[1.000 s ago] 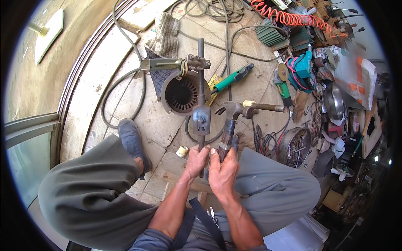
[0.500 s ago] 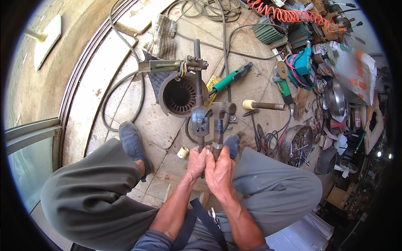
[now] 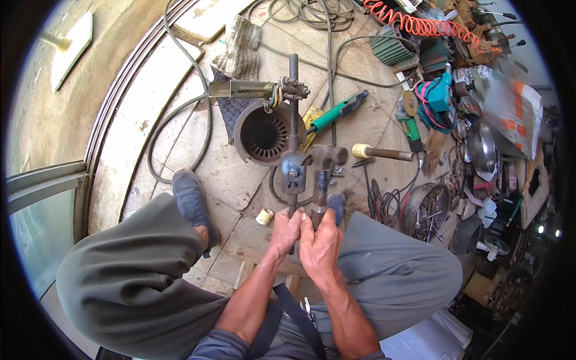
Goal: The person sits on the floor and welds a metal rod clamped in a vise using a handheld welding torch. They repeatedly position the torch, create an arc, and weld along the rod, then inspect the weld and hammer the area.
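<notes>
My left hand [image 3: 284, 230] is closed round the near handle of a long steel tap wrench [image 3: 293, 175], which has a slotted block in its middle. Its far handle reaches up to a bolted clamp on a metal bracket [image 3: 247, 89]; whether the two are joined I cannot tell. Close beside it, my right hand [image 3: 321, 240] grips the handle of a claw hammer [image 3: 321, 180]. The hammer's head lies just right of the slotted block, its claw end very near or touching it. Behind the wrench stands a round, slotted metal housing [image 3: 247, 147].
A green angle grinder [image 3: 410, 129], a pipe with a pale threaded end [image 3: 387, 154] and a bowl of metal parts [image 3: 425, 210] lie to the right. Cables [image 3: 207, 129] cross the tiles. A green-handled tool [image 3: 337, 114] rests beyond the hammer.
The whole view has shifted slightly to the right. The hammer's head, blurred by motion before, is now sharp and a little farther right of the wrench block. Both hands keep their grips.
</notes>
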A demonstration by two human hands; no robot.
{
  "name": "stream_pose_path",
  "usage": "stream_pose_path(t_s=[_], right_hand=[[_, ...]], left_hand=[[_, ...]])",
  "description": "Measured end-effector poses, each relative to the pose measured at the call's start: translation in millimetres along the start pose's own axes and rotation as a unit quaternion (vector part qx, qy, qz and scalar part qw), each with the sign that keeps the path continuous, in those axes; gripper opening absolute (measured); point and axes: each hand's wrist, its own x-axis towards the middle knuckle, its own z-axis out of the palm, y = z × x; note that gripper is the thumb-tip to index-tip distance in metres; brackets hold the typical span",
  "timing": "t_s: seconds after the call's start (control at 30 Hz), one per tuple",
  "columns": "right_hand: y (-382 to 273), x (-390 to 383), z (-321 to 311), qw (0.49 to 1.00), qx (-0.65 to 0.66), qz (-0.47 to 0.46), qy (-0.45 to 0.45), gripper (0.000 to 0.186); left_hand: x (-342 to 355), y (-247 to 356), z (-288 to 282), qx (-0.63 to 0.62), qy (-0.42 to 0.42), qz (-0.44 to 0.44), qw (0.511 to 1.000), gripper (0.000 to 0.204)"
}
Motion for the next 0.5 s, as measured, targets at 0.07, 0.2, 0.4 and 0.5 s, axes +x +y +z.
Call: stream_pose_path(t_s=[0.07, 0.2, 0.4, 0.5], right_hand=[[-9, 1, -3, 1.0, -0.019, 0.021, -0.013, 0.021], [-13, 5, -5, 0.998, -0.027, 0.025, -0.045, 0.02], [-10, 3, -6, 0.999, -0.038, 0.003, -0.022, 0.02], [-10, 2, -4, 0.999, -0.03, -0.008, -0.015, 0.019]], left_hand=[[-2, 11, 1, 0.033, 0.008, -0.008, 0.999, 0.029], [-3, 4, 2, -0.006, 0.018, 0.019, 1.0, 0.029], [-3, 8, 3, 0.014, 0.029, 0.006, 0.999, 0.031], [-2, 1, 0, 0.052, 0.036, -0.009, 0.998, 0.032]])
